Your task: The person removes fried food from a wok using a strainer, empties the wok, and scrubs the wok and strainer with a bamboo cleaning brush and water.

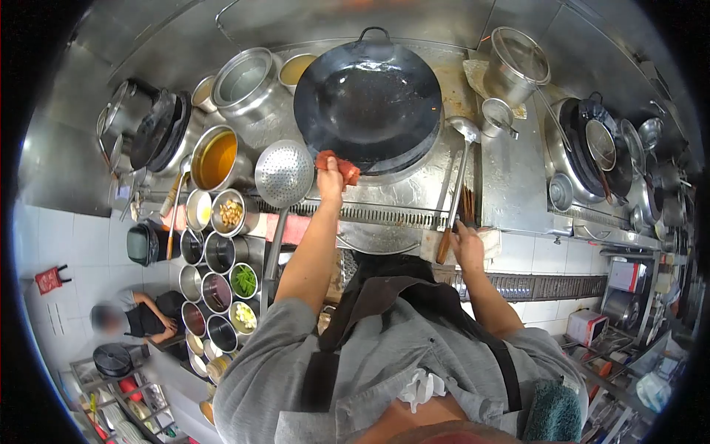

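A large black wok [370,96] sits on the stove, its inside dark and shiny with nothing but reflections visible. My left hand [330,179] is closed on a red cloth [349,172] at the wok's near left edge. To the right, my right hand [467,248] is beside the wooden handle of a ladle [466,132]; its fingers are partly hidden and small, so its grip is unclear. The ladle's bowl rests near the wok's right rim. A perforated strainer [284,174] lies just left of my left hand.
An orange-liquid pot [217,160] stands at the left, above bowls of greens [243,280] and other ingredients. Another person [144,314] is at the lower left. Stacked woks and a mesh strainer [600,144] stand at the right, near a tall metal pot [515,70].
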{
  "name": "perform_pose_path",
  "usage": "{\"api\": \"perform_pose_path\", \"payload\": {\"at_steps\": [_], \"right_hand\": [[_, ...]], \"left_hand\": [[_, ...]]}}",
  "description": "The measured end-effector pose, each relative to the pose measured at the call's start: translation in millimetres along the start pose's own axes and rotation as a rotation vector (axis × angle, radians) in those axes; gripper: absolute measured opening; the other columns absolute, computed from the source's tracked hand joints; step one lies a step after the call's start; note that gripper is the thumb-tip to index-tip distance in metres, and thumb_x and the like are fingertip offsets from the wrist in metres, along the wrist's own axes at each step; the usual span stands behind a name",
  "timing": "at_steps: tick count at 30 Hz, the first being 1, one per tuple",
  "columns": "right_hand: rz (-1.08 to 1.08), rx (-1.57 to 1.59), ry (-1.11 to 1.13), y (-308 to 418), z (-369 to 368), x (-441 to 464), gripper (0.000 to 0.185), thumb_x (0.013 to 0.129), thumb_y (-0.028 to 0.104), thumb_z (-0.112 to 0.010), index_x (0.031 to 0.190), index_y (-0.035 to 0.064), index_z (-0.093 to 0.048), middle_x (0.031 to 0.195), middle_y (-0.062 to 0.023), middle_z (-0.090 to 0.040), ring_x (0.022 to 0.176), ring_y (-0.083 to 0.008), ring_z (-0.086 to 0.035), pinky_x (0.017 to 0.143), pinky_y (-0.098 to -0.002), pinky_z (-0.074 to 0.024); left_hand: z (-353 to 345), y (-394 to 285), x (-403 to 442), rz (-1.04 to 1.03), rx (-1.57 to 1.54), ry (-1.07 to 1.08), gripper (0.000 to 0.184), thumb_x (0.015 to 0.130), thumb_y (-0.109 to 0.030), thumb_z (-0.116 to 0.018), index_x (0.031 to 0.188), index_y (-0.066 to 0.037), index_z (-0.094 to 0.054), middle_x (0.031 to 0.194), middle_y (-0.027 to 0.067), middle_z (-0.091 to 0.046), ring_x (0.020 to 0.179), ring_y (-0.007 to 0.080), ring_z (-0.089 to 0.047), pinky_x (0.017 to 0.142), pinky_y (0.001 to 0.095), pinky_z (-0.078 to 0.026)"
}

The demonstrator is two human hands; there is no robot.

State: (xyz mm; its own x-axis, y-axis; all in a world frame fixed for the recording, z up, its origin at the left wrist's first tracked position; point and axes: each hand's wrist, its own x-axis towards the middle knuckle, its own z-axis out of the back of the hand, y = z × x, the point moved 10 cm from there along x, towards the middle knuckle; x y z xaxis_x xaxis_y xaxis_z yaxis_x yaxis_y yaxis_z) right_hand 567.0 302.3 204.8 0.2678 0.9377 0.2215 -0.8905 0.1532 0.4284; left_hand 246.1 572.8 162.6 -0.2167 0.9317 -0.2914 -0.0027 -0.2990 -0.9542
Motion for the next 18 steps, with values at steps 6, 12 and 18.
{"api": "perform_pose_path", "payload": {"at_steps": [6,12,18], "right_hand": [[-0.429,-0.001,0.251,-26,-74,-12,0.066,0.078,0.017,-0.056,0.134,-0.0058,-0.029,0.083,-0.0289,-0.06,0.084,-0.0421,-0.061,0.074,-0.0468,-0.0488],[-0.598,0.537,-0.02,-81,-44,-22,0.056,0.081,0.011,-0.056,0.132,-0.0058,-0.038,0.063,-0.0059,-0.051,0.04,-0.0096,-0.043,0.034,-0.0264,-0.0351],[-0.636,0.812,-0.062,-30,3,-5,0.055,0.083,0.005,-0.059,0.133,-0.0041,-0.037,0.06,-0.0025,-0.049,0.04,-0.0092,-0.044,0.034,-0.0251,-0.0361]], "left_hand": [[112,34,-27,-0.098,0.672,-0.172,0.057,0.076,-0.038,-0.065,0.115,0.0,-0.048,0.101,0.0277,-0.061,0.098,0.0443,-0.057,0.087,0.0469,-0.043],[151,91,-28,0.003,1.044,-0.122,0.062,0.068,-0.031,-0.068,0.117,0.003,-0.048,0.108,0.0238,-0.059,0.108,0.0366,-0.054,0.093,0.0418,-0.043],[138,94,-25,-0.016,0.914,0.018,0.06,0.07,-0.036,-0.063,0.114,0.003,-0.051,0.107,0.0271,-0.06,0.103,0.0398,-0.057,0.09,0.044,-0.045]]}}
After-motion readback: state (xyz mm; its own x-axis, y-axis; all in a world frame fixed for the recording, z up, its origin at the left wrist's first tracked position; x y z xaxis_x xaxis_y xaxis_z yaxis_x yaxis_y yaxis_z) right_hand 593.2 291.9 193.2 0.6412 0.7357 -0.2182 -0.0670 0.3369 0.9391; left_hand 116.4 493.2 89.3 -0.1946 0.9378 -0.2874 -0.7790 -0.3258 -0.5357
